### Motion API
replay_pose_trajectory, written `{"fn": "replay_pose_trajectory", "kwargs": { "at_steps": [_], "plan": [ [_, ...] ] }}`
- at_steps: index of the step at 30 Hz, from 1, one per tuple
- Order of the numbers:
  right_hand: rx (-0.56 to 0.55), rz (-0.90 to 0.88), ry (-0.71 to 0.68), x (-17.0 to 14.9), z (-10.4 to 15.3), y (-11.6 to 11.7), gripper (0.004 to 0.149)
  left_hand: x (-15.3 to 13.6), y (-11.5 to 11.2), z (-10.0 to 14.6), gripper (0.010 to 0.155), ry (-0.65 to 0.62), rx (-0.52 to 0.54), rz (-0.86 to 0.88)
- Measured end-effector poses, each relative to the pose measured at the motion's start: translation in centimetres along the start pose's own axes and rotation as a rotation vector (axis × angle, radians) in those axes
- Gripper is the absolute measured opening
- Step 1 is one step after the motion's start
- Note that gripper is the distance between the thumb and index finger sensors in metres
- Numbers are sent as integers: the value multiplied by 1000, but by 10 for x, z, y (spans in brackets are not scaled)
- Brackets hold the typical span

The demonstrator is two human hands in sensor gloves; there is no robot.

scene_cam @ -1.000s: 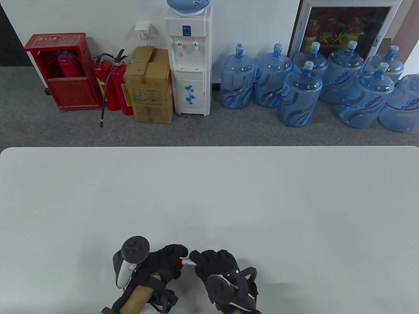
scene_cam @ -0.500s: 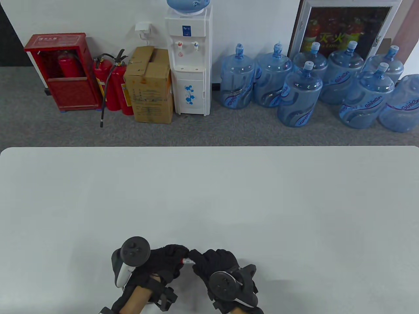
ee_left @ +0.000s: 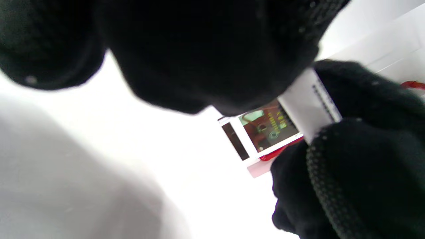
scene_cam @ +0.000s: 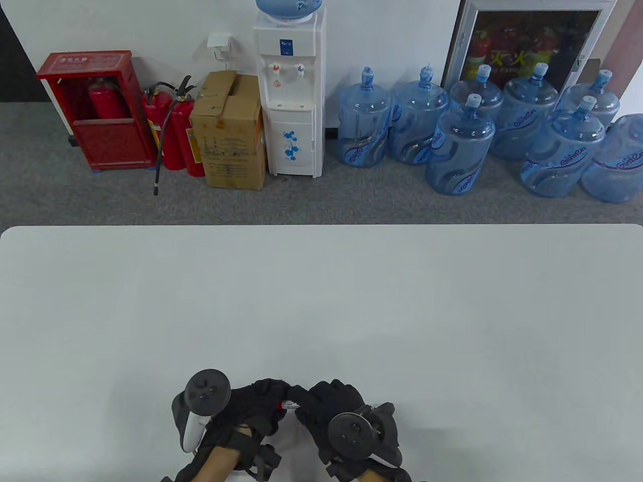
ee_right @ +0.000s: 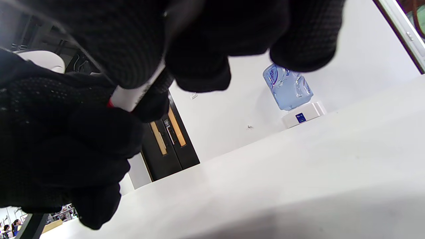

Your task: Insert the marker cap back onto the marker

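Where the two hands meet near the front edge of the worktop [scene_cam: 321, 301], the table view shows the left hand [scene_cam: 251, 406] and right hand [scene_cam: 326, 406] pressed fingertip to fingertip, with only a short white-and-red stretch of the marker [scene_cam: 287, 403] showing in the gap between them. Both are curled closed around that marker; the cap itself cannot be made out here. Left wrist view: the marker [ee_left: 282, 122], a white barrel with a printed label and a red band, runs from under the left hand's fingers [ee_left: 206, 56] into the right hand's fingers [ee_left: 348, 166], held clear of the worktop. Whether the cap is seated or part-way on cannot be told, since the gloves cover that end. Right wrist view: right hand's fingers [ee_right: 139, 36] pinch the white barrel [ee_right: 131, 94], and a thin red edge sits right where the left hand [ee_right: 59, 142] wraps it, so the cap is probably inside the left grip. Judgement: step in hand is the final push. To do it well, keep both parts on one axis, press straight along the barrel without twisting off-line, and push until the cap stops firmly. Risk: a tilted cap jams.
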State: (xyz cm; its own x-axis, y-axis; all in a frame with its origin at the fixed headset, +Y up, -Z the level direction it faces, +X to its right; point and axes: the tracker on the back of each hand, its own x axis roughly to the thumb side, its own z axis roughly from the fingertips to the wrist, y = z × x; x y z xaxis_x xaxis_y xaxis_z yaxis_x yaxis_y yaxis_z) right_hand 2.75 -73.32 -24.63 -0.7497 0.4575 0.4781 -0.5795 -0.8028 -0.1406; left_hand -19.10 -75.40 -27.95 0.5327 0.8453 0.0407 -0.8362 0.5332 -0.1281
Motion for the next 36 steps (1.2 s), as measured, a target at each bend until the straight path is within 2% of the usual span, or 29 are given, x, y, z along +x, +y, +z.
{"fn": "replay_pose_trajectory", "kwargs": {
  "at_steps": [4, 5, 8, 9, 11, 14, 17, 18, 19, 21, 23, 26, 28, 30, 32, 33, 35, 36],
  "plan": [
    [40, -111, 75, -5, -1, -1, 48, 17, 1, 6, 43, -126, 57, -122],
    [58, -153, 129, -7, -3, -1, 49, 23, 0, 10, 43, -154, 109, -119],
    [174, -338, 249, -13, -3, 5, 52, 38, -1, 15, 42, -293, 150, -267],
    [182, -348, 245, -14, -1, 6, 52, 39, -2, 14, 43, -307, 128, -296],
    [145, -262, 231, -13, 0, 9, 53, 36, -4, 11, 43, -275, 71, -303],
    [134, -166, 173, -6, -1, 11, 53, 20, 0, 4, 45, -156, 16, -165],
    [133, 95, -9, 9, -2, 11, 53, 1, 1, 0, 46, 22, -52, -19],
    [64, 261, -108, 16, 1, 9, 53, -6, -1, -1, 46, 82, -114, 27],
    [27, 342, -160, 20, 2, 8, 53, -10, -3, -1, 46, 120, -141, 64],
    [3, 373, -178, 24, 5, 5, 52, -16, -5, -2, 46, 174, -161, 184],
    [-18, 381, -170, 24, 6, 4, 52, -16, -3, -2, 46, 164, -165, 206],
    [-27, 470, -154, 22, 6, 3, 50, -8, 0, -4, 46, 36, -130, 47],
    [-20, 466, -141, 21, 6, 3, 51, 0, 0, -3, 46, -69, -104, -85],
    [-5, 461, -98, 17, 5, 2, 51, 7, 2, -1, 47, -112, -52, -159],
    [-12, 432, -54, 12, 3, -1, 50, 11, 7, 2, 47, -161, 53, -297],
    [-29, 441, -26, 7, 3, -6, 50, 12, 12, 4, 49, -172, 155, -434],
    [-67, 455, 43, -5, 3, -16, 50, 11, 21, 8, 56, -178, 288, -670],
    [-75, 464, 89, -11, 2, -21, 50, 10, 24, 7, 60, -180, 309, -754]
  ]
}}
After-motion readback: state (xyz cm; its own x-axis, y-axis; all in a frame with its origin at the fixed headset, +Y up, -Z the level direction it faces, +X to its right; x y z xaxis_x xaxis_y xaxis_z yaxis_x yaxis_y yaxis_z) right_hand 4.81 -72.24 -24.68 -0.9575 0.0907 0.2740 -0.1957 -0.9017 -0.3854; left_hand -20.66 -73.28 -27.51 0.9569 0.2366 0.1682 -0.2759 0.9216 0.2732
